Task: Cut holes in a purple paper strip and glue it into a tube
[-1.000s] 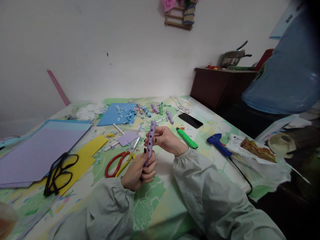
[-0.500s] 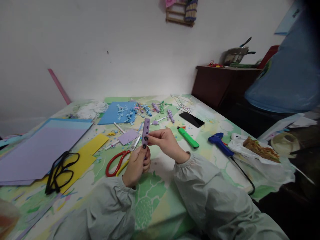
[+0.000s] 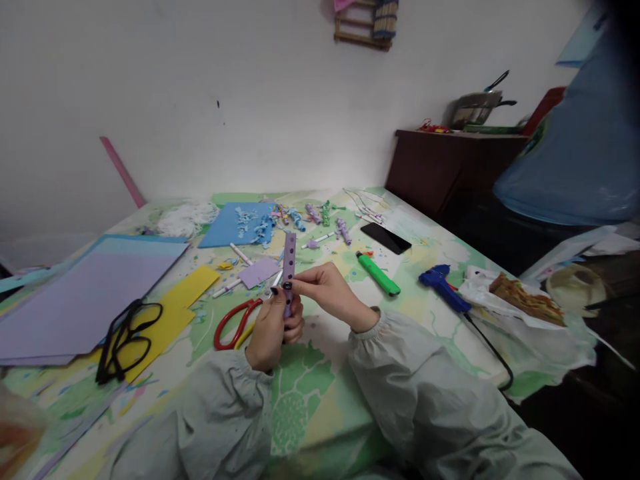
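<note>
Purple strip (image 3: 289,252) with dark spots is held upright in the left grip (image 3: 270,330) and pinched by the right grip (image 3: 334,291), likely so it can be steadied. Its bottom is hidden inside the left grip. Scissors (image 3: 245,305) beside that grip are partly covered.

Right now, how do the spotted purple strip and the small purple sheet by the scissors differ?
Pose: the spotted purple strip is held up in the left hand; the small purple sheet lies on the table.
Shape: the strip is long and narrow, the sheet broader.
Surface: the strip has a row of dark spots; the sheet shows none.
Shared: both are pale purple.
</note>
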`<state>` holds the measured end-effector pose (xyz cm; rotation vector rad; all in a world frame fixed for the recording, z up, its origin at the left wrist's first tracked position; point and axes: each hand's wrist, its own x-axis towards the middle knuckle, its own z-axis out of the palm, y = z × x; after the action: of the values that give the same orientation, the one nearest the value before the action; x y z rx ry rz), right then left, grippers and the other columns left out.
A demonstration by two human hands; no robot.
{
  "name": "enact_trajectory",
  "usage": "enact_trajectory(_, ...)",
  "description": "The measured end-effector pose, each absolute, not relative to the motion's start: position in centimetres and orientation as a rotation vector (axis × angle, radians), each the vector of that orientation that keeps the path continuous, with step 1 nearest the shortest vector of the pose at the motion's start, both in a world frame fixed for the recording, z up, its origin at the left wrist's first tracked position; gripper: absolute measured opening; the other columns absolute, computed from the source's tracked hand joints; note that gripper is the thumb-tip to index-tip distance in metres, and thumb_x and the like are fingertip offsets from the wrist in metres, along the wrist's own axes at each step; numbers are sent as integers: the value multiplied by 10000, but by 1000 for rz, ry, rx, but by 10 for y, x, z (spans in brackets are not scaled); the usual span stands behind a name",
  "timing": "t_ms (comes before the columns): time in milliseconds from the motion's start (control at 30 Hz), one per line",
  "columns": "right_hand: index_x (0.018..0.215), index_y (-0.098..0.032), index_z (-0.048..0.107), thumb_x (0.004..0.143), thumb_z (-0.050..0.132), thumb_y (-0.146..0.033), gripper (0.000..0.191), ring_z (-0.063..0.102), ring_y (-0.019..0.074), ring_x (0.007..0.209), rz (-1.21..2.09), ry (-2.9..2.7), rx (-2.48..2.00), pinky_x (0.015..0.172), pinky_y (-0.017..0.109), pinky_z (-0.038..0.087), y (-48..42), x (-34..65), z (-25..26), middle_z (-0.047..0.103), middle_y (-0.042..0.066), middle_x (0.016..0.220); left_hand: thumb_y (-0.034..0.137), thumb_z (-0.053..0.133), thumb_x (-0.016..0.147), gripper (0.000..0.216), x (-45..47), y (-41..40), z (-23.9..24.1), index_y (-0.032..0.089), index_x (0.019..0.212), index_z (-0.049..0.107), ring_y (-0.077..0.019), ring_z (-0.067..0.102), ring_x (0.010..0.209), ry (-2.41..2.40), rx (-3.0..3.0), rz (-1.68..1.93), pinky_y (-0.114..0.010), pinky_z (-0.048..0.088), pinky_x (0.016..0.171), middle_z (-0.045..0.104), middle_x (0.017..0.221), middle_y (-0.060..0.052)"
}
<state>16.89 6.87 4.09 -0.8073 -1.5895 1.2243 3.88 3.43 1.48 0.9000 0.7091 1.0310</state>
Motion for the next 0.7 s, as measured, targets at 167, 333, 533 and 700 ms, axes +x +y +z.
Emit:
enact_trajectory(167, 577, -116, 679, 797, 648, -315, 298, 547, 120, 550, 1203, -1593, -798, 545, 227, 393, 61, 167, 41, 601, -4, 513, 689, 581, 740, 555, 39, 35, 13, 190, 600, 380, -13, 159, 319, 693, 884, 1052, -141, 157, 321, 260, 445, 105)
enact_trajectory(333, 730, -142, 718, 735, 725, -391, 249, 631, 148, 683, 1332, -1481, -661, 689, 256, 478, 65, 168, 42, 693, 19, 686, 692, 525, 776, 545, 39, 34, 17, 195, 604, 382, -19, 106, 319, 607, 872, 957, -134, 153, 301, 223, 425, 115)
enact_trajectory(533, 1042, -180, 684, 771, 677, -497, 418, 697, 211, 855, 1507, -1298, -486, 821, 376, 537, 71, 179, 43, 728, 89, 970, 662, 491, 816, 526, 38, 28, 23, 195, 599, 380, -26, 88, 318, 483, 876, 729, -133, 161, 297, 216, 410, 115)
enact_trajectory(700, 928, -165, 717, 698, 762, -441, 362, 711, 218, 796, 1573, -1221, -464, 790, 385, 562, 72, 183, 44, 745, 74, 836, 633, 481, 841, 513, 39, 25, 21, 192, 598, 381, -27, 89, 323, 432, 904, 710, -135, 149, 309, 214, 414, 114)
